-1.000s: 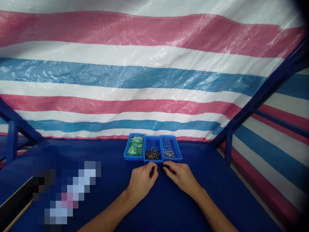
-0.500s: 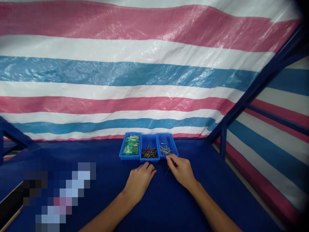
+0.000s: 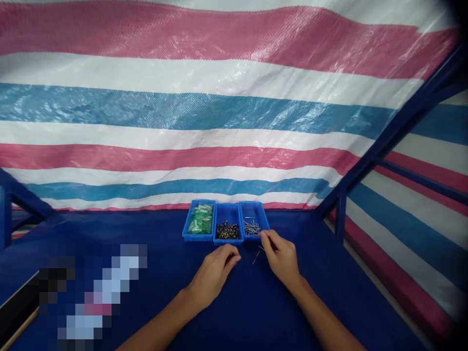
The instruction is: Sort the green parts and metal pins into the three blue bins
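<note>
My left hand (image 3: pixel 215 274) is above the blue table, in front of the middle bin. Its thumb and fingers are pressed together, and whatever is between them is hidden. Just in front of the right bin, my right hand (image 3: pixel 282 254) has its fingers closed in a pinch, with a thin metal pin (image 3: pixel 261 248) poking out beside them. Another thin pin (image 3: pixel 256 257) shows left of that hand, apparently on the table. The right blue bin (image 3: pixel 263 214) holds silver pins (image 3: pixel 251 227). Small dark and brassy screw-like parts (image 3: pixel 227 230) fill the front of the middle blue bin (image 3: pixel 227 212).
The left blue bin (image 3: pixel 199 238) contains green packets (image 3: pixel 202 218). All three bins stand side by side near the table's (image 3: pixel 153 224) back edge. Striped sheeting (image 3: pixel 183 156) hangs behind, and a blue frame post (image 3: pixel 340 214) rises at right. A pixelated patch covers the left.
My right hand has drawn slightly back and right from the right bin, uncovering more of the pins near it. My left hand's fingers have closed further together. The view has shifted a little.
</note>
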### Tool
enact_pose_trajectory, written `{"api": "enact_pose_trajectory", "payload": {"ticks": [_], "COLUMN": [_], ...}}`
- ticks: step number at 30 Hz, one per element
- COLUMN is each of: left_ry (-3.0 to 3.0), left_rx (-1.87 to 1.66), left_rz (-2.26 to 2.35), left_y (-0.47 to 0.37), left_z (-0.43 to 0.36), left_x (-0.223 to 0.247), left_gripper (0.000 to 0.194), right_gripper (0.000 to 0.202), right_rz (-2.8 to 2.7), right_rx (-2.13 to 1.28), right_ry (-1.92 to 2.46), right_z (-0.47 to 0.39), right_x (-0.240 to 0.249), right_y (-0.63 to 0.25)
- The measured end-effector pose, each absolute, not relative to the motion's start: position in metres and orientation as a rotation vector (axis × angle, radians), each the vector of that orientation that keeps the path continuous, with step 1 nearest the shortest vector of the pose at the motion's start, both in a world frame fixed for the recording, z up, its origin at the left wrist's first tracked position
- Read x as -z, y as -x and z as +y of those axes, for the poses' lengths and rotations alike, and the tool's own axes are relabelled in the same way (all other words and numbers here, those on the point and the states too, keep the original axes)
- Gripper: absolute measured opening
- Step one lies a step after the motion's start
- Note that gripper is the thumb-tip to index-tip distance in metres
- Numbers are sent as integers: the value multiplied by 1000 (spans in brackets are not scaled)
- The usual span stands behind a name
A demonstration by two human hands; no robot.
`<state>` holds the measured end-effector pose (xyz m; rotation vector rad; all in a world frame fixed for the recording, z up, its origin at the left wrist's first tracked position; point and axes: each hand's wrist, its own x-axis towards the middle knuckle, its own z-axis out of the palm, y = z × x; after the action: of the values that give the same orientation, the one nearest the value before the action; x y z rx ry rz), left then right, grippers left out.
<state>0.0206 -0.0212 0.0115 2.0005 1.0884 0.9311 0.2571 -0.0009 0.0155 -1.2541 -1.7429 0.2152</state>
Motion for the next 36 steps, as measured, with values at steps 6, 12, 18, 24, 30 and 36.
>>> {"api": "enact_pose_trajectory", "payload": {"ticks": [6,12,18,24,30,36], "left_ry": [-1152,-736,-679,-1379,-2152,-2333], "left_rx": [-934,-807,-769,-1135,-1373,-1379], "left_rz": [785,639,557,940,1334,1458], "left_y": [-30,-23,-15,-11,2,8], "left_z": [-15,-15,-10,-15,-11,2], "left_x": [-19,-28,-44,-33,-10,-4], "left_gripper": [41,45,37,36,20,21], "right_gripper": [31,31,32,32,33,30], "right_rz": [-1725,-1731,-1734,-1717,-1710,-1696], "right_rx": [-239,-232,-220,-222,-210,-179], "right_ry": [1245,1256,1271,1288,1294,1307], "right_z": [0,-1,1,2,2,2], "right_x": [-16,-16,-12,-12,-13,-14], "right_y": [-258,-257,-257,-258,-257,-258]}}
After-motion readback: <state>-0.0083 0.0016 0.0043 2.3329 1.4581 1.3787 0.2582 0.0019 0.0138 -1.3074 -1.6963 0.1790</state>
